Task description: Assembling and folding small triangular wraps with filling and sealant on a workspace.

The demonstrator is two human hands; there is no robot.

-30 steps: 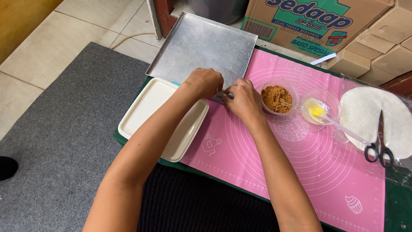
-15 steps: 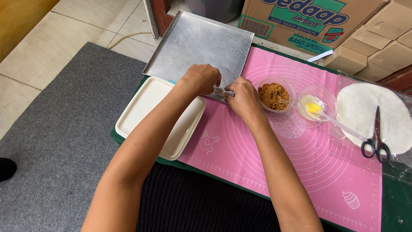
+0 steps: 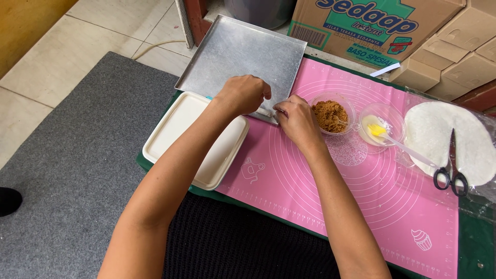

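Both hands pinch at the near edge of the square metal baking tray (image 3: 243,57): left hand (image 3: 243,94) curled on the rim, right hand (image 3: 295,118) fingertips closed at the near-right corner. What sits between the fingers, can't tell.

Risk, my read: tray overhangs the pink silicone mat (image 3: 330,191); a tug toward 3 o'clock knocks the bowl of brown crumbs (image 3: 330,112).

Tray is flat, near-square, no clear long axis; edges run roughly 11 to 5 o'clock.
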